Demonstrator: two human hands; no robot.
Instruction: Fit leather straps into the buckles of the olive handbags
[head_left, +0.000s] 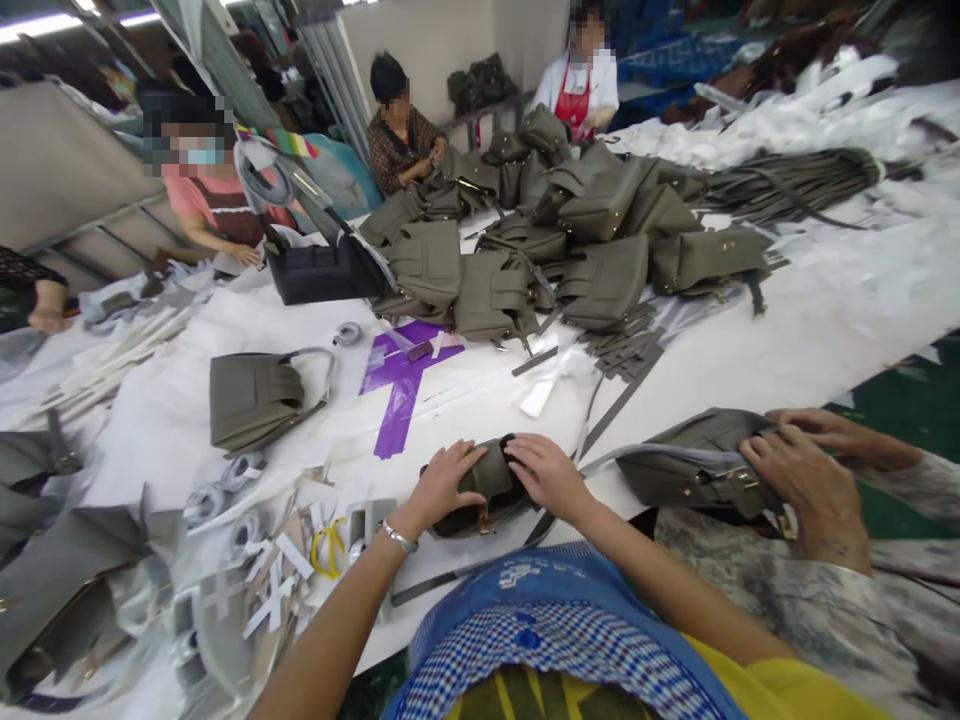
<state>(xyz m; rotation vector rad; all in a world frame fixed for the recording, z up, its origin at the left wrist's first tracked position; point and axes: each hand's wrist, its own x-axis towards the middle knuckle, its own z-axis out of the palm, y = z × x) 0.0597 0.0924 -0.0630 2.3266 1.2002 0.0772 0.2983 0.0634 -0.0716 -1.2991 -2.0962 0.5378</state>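
An olive-grey handbag [491, 478] lies in front of me at the table's near edge, with a brass-coloured clasp on its near side. My left hand [448, 488] grips its left end, the fingers over the top and the thumb stretched along the flap. At the other end, my right hand [547, 472] curls its fingers over the bag's right edge. Part of the bag is covered by both hands. A dark strap [424, 588] runs along the table edge below it.
At my right, a co-worker's hands [806, 480] hold another olive bag [694, 455]. A heap of olive bags [555, 230] fills the far middle. Left are a single bag [253, 400], purple tape [401, 385], yellow-handled snips [328, 548] and paper scraps. Several people sit across the table.
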